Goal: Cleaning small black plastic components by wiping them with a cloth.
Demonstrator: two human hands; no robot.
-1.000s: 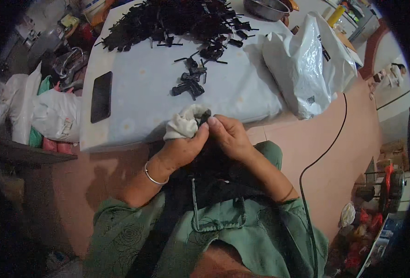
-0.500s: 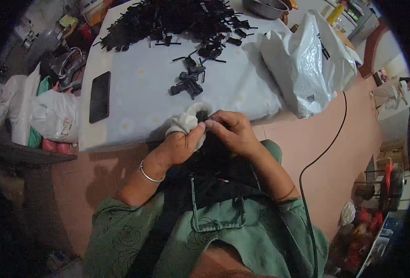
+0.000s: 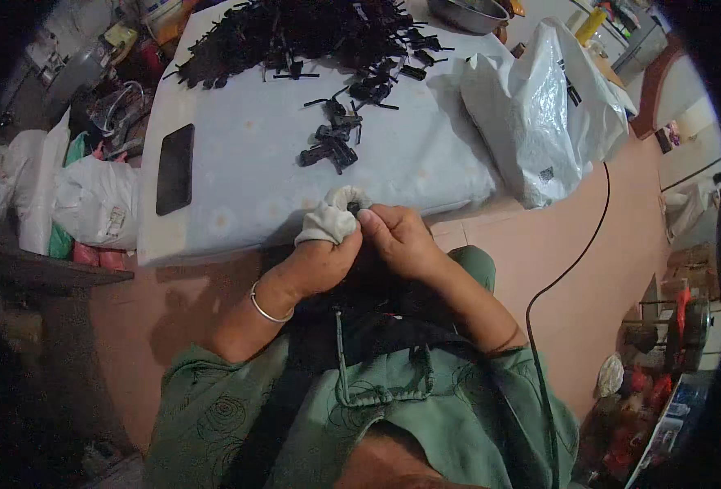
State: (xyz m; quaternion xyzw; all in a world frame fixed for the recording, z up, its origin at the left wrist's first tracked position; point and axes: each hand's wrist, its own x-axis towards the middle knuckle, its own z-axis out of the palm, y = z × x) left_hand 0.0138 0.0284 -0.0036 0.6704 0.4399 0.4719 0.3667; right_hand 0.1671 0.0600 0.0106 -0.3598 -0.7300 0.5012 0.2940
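Both my hands meet over my lap, just off the table's near edge. White cloth [image 3: 324, 223] covers the fingers of my left hand [image 3: 321, 265]; whether it is a glove or a loose rag, I cannot tell. A small black part [image 3: 354, 209] shows between the cloth and my right fingertips. My left fingers are closed around it, and my right hand [image 3: 405, 243] pinches at its side. Most of the part is hidden by cloth and fingers. Nearby on the table lie several loose black plastic parts [image 3: 332, 153], with thin rods sticking out.
A large heap of similar black parts [image 3: 295, 41] covers the far side of the pale tablecloth [image 3: 238, 138]. A black phone [image 3: 175, 169] lies at the left, and a white plastic sack [image 3: 531, 114] stands right. Behind is a metal bowl [image 3: 470, 15]. A black cable [image 3: 572, 269] crosses the floor.
My right hand has shifted slightly left and down, its fingers drawn closer against the left hand. The white cloth has turned a little. Everything on the table is unchanged.
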